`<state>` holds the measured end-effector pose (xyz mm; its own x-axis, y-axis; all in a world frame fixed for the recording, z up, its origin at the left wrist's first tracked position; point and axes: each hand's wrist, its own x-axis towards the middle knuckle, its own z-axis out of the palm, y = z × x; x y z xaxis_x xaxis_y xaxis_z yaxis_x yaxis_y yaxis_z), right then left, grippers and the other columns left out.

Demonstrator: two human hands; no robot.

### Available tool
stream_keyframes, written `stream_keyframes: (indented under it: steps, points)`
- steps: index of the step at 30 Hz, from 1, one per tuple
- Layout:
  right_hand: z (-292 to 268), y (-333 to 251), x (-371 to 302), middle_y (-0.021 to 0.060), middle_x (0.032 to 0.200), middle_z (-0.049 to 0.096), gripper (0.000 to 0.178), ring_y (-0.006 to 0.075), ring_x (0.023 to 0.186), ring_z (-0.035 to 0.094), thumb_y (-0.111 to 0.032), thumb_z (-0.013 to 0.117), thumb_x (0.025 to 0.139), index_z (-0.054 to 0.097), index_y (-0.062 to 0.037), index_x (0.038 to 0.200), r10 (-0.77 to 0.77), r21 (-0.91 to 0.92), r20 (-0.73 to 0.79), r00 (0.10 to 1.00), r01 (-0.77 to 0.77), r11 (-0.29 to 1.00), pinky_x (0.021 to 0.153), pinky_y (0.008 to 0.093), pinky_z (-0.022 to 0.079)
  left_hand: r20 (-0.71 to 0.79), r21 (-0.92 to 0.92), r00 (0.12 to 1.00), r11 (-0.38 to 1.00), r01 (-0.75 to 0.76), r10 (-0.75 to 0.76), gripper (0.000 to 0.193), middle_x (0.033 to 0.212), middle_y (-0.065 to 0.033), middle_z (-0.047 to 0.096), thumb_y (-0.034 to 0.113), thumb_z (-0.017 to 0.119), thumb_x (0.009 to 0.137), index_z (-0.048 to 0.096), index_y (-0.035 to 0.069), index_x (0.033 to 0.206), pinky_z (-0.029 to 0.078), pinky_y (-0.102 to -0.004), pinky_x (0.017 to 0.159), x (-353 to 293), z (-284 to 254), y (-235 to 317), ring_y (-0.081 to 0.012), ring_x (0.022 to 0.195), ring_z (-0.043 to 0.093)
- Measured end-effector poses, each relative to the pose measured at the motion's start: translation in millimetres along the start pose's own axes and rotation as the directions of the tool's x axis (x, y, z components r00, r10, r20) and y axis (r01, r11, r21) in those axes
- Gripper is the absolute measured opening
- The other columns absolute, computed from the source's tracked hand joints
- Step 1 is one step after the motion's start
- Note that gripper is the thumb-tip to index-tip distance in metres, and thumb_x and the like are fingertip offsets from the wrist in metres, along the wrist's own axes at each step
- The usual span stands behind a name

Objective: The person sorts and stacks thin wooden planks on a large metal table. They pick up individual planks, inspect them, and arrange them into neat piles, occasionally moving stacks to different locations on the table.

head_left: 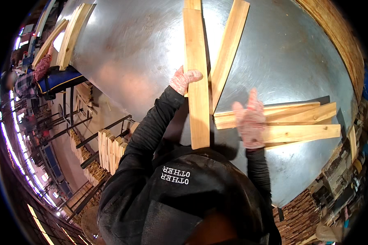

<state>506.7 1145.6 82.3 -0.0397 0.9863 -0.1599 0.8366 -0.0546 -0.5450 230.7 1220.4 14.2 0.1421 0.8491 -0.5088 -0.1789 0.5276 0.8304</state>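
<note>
My left hand (185, 80), in a red and white knit glove, grips a long wooden board (197, 106) by its left edge, thumb on top. That board points away from me over the metal table. Just right of it, a second board (230, 49) lies at a slant. My right hand (251, 122), gloved alike, is spread over the left ends of several boards (302, 132) that lie crosswise at the right. Its fingers are stretched out and apart; whether the palm touches the wood I cannot tell.
The shiny metal table (139, 45) has a wooden rim (335, 36) at the far right. A co-worker's gloved hand (43, 67) is by boards (74, 34) at the far left. Stacked boards (110, 149) stand on a rack at left; more stacked wood (296, 218) lies at lower right.
</note>
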Motion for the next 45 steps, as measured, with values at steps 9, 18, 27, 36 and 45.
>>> stream_keyframes:
  steps: [9,18,27,36,45]
  points:
    - [110.9,-97.1,59.3,0.0272,0.149,0.033,0.098,0.0402,0.137,0.035,-0.056,0.065,0.080,0.026,0.0017,0.149,0.171,-0.310,-0.156,0.973,-0.213,0.926,0.114,0.0482,0.026,-0.098,-0.686,0.966,0.719,0.108,-0.239,0.063,0.113,-0.0183,0.065,0.054,0.047,0.097,0.052,-0.001,0.128,0.055,-0.0450,0.083,-42.3,-57.9,-3.5,-0.0290,0.094,0.067]
    - [120.8,-132.1,0.8,0.0224,0.143,0.040,0.095,0.0330,0.127,0.044,-0.025,0.074,0.076,0.021,-0.0024,0.151,0.274,0.558,0.060,0.960,-0.260,0.788,0.107,0.0410,0.038,0.467,-0.787,0.864,0.359,0.503,-0.188,0.093,0.092,-0.0230,0.063,0.074,0.034,0.089,0.050,-0.008,0.128,0.051,-0.0449,0.062,-100.6,-120.3,-1.1,-0.0353,0.073,0.060]
    - [166.4,-195.8,9.6,0.0258,0.145,0.032,0.109,0.0428,0.132,0.038,-0.027,0.077,0.069,0.011,-0.0055,0.153,0.425,-0.153,-0.015,0.905,-0.422,0.894,0.108,0.0489,0.037,0.483,-0.701,0.871,0.557,0.445,-0.087,0.057,0.077,-0.0063,0.060,0.047,0.066,0.089,0.059,-0.003,0.116,0.054,-0.0313,0.059,-84.6,-179.9,-0.3,-0.0181,0.066,0.060]
    - [125.7,-161.1,34.6,0.0184,0.116,0.058,0.096,0.0325,0.099,0.062,-0.013,0.080,0.069,0.026,0.0000,0.148,0.041,0.959,0.268,0.962,-0.263,-0.107,0.088,0.0367,0.055,-0.246,0.066,0.968,0.996,0.065,-0.047,0.033,0.090,-0.0050,0.067,0.025,0.073,0.087,0.064,-0.001,0.107,0.050,-0.0326,0.079,-88.5,-206.1,12.7,-0.0153,0.087,0.061]
    - [115.5,-147.4,33.9,0.0223,0.113,0.060,0.075,0.0314,0.099,0.063,-0.028,0.077,0.079,0.042,0.0123,0.132,-0.239,0.684,0.378,0.894,-0.444,-0.579,0.087,0.0365,0.056,-0.198,0.945,0.867,0.325,0.044,0.458,0.051,0.119,-0.0223,0.059,0.025,0.069,0.085,0.054,0.001,0.127,0.050,-0.0420,0.088,-103.8,-184.7,60.6,-0.0337,0.102,0.061]
